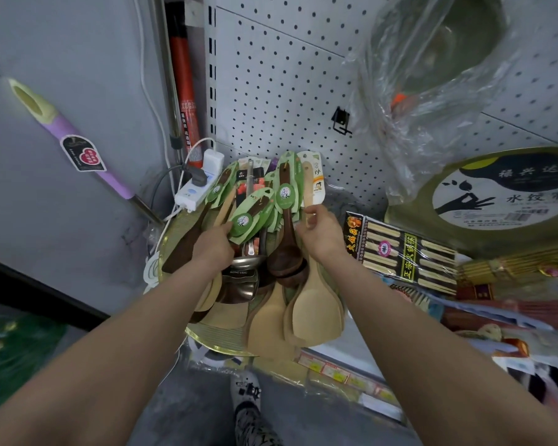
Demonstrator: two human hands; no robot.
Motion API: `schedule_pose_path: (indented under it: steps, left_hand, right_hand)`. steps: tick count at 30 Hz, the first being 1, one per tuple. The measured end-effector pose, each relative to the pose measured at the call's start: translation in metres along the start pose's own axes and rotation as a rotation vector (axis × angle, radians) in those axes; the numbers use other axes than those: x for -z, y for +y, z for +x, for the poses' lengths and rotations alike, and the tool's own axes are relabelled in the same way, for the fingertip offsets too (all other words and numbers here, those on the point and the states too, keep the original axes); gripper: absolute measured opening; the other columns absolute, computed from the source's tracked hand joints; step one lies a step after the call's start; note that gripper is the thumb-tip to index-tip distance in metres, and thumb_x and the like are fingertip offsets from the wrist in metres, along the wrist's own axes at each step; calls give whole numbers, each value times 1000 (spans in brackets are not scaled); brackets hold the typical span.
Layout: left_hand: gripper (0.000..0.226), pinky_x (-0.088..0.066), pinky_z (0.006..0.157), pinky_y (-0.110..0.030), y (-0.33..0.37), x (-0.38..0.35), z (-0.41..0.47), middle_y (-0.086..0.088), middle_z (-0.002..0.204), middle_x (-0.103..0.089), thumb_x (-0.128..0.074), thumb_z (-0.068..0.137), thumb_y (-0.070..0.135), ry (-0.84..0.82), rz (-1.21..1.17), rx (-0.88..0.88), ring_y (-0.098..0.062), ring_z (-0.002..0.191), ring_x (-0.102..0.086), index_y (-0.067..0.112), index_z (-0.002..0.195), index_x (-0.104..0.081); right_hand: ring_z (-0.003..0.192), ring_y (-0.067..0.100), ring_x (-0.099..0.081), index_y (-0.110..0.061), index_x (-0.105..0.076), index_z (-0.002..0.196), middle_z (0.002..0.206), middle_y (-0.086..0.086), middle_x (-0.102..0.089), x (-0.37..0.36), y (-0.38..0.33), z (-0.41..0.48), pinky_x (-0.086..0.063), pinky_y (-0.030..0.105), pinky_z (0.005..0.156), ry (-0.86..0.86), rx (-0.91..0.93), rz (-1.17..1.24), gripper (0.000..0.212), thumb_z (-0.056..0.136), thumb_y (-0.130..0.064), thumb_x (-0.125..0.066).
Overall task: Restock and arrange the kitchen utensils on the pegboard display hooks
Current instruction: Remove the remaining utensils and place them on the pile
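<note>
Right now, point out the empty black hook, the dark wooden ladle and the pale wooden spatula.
empty black hook [341,122], head view, its wire bracket.
dark wooden ladle [284,262], head view, its bowl.
pale wooden spatula [307,181], head view, its handle.

Your left hand [214,244] shows only its back. Its fingertips vanish among the green cards [248,217], so you cannot tell its hold. Your right hand [316,230] covers part of the handle of the pale spatula [307,181] it pinches. Whatever the crowded utensils [281,262] hang from is hidden behind them. The clear plastic bag [432,75] is cut off at the top edge and the round packaged mat [496,201] at the right. The lower right shelf goods [512,333] are blurred.
</note>
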State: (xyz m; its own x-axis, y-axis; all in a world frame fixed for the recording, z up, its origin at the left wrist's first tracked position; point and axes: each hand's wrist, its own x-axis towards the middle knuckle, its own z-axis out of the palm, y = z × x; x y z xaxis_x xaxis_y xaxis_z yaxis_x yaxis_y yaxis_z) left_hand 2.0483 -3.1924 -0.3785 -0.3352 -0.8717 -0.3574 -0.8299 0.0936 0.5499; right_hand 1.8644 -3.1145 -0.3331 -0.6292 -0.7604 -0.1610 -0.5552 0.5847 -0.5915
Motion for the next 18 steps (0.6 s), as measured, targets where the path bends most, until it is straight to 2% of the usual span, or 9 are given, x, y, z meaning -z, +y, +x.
schedule_pose_path:
  steps: [5,9,12,13,16,17,18]
  left_hand:
    - [64,-41,102,-41,-13,0,-3,-19,132,-45,-48,92,5,-40,184,-82,-38,120,-49,30,149,-32]
    - [53,-45,89,-36,11,20,5,-16,126,-57,-55,93,13,-41,177,-115,-33,113,-55,22,144,-43]
    - [54,-44,91,-34,44,41,15,-13,129,-58,-63,91,17,24,-49,-84,-30,114,-55,15,142,-46]
    - [55,-45,89,-32,54,43,21,-12,128,-58,-65,90,17,47,-158,-76,-27,109,-57,14,142,-46]
    - [45,-47,61,-13,79,34,31,-12,114,-62,-64,90,8,87,-389,-56,-15,75,-59,10,133,-55]
    - [39,-50,62,-15,84,29,33,-12,109,-64,-64,89,7,89,-434,-51,-18,76,-61,11,127,-60]
    - [35,-53,70,-23,87,22,35,-12,109,-65,-64,88,7,77,-465,-42,-25,84,-63,13,123,-62]
  right_hand:
    - [97,20,-61,-20,-56,125,112,3,-61,2,-4,-7,-52,36,88,-46,31,85,35,90,-20,-66]
    - [95,18,-60,-20,-59,122,105,2,-63,7,-14,-2,-49,30,83,-57,71,112,31,91,-19,-65]
    - [94,18,-61,-21,-60,120,102,0,-63,11,-22,6,-51,30,82,-59,66,141,28,93,-18,-64]
    - [93,18,-62,-21,-60,120,101,0,-63,13,-24,8,-51,31,81,-60,70,153,27,93,-17,-63]
    - [91,20,-61,-20,-61,120,96,-2,-60,18,-24,15,-53,35,82,-62,86,145,28,93,-13,-62]
    - [90,20,-62,-20,-62,119,94,-3,-59,19,-23,17,-54,36,83,-63,82,142,27,93,-12,-61]
    - [90,21,-62,-20,-62,118,93,-3,-59,19,-20,19,-54,36,82,-62,75,140,27,92,-12,-61]
